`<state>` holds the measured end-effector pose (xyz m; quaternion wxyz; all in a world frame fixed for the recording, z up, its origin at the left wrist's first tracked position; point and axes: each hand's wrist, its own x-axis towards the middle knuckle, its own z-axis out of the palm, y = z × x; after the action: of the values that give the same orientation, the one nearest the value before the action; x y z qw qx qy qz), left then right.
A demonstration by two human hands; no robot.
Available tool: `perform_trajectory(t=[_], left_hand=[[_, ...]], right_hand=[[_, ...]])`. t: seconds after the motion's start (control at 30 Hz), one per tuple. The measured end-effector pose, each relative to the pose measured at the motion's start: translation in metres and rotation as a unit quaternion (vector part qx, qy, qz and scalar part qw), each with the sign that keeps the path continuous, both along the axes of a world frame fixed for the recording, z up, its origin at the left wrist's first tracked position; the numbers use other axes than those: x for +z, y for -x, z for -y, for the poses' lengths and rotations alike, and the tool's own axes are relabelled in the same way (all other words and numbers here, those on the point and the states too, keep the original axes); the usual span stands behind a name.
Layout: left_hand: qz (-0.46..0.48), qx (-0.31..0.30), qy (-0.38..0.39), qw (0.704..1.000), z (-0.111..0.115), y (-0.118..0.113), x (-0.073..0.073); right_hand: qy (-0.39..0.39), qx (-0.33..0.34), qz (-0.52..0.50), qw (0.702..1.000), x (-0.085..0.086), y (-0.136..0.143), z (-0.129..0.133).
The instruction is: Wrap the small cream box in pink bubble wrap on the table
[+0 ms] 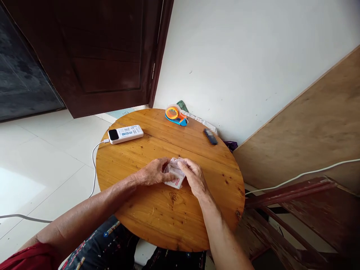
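Note:
Near the middle of the round wooden table (146, 198), a small pale box in clear plastic wrap (174, 179) sits between my two hands, with some red print on its near face. My left hand (154, 172) grips its left side, thumb across the front. On the right, my right hand (194, 176) has its thumb and fingers closed on the crinkled wrap at the top. The fingertips behind the box are partly hidden. Whether the box rests on the tabletop or is raised slightly, I cannot tell.
A white device with a dark screen (126, 134) lies at the left, its white cable (93, 161) hanging over the edge. An orange and blue tape dispenser (176, 114) stands at the back. Right of it is a blurred dark object (210, 137). A dark red wooden chair (298, 213) stands right.

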<state>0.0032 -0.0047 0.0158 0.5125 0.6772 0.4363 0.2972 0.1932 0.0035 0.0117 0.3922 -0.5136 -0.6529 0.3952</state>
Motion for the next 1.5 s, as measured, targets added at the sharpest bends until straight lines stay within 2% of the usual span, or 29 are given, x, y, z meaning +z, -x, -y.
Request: perform_trajectory(t=[0.17,0.4,0.47,0.57,0.73,0.9,1.0,1.13,1.37,1.5], left_hand=[[0.078,0.014,0.026,0.997,-0.002,-0.008,-0.009],[0.102,0.016,0.017,0.995,-0.006,-0.006,-0.015],[0.102,0.017,0.014,0.995,-0.007,-0.006,-0.016],[0.080,0.054,-0.009,0.995,-0.007,-0.010,-0.019],[0.022,0.101,-0.066,0.992,-0.007,-0.014,-0.023],[0.127,0.046,-0.020,0.991,-0.009,-0.007,-0.017],[0.160,0.037,0.011,0.986,-0.010,-0.006,-0.017],[0.164,0.050,0.019,0.985,-0.013,-0.009,-0.021],[0.166,0.050,0.028,0.984,-0.012,-0.008,-0.018],[0.151,0.052,0.028,0.987,-0.011,-0.008,-0.017]], right_hand=[[-0.037,-0.045,-0.062,0.996,0.002,0.006,0.003],[-0.114,-0.058,0.023,0.992,0.004,0.005,0.019],[-0.133,-0.043,0.036,0.990,0.004,0.004,0.022],[-0.156,-0.018,0.056,0.986,0.005,0.005,0.023],[-0.170,-0.016,0.070,0.983,0.000,0.004,0.018],[-0.131,-0.023,0.065,0.989,-0.007,0.002,0.011],[-0.151,-0.022,0.047,0.987,-0.008,0.004,0.009],[-0.227,-0.019,0.048,0.973,-0.004,0.003,0.012],[-0.261,0.085,0.104,0.956,0.005,-0.011,0.019],[-0.282,0.078,0.126,0.948,0.004,-0.011,0.020]])
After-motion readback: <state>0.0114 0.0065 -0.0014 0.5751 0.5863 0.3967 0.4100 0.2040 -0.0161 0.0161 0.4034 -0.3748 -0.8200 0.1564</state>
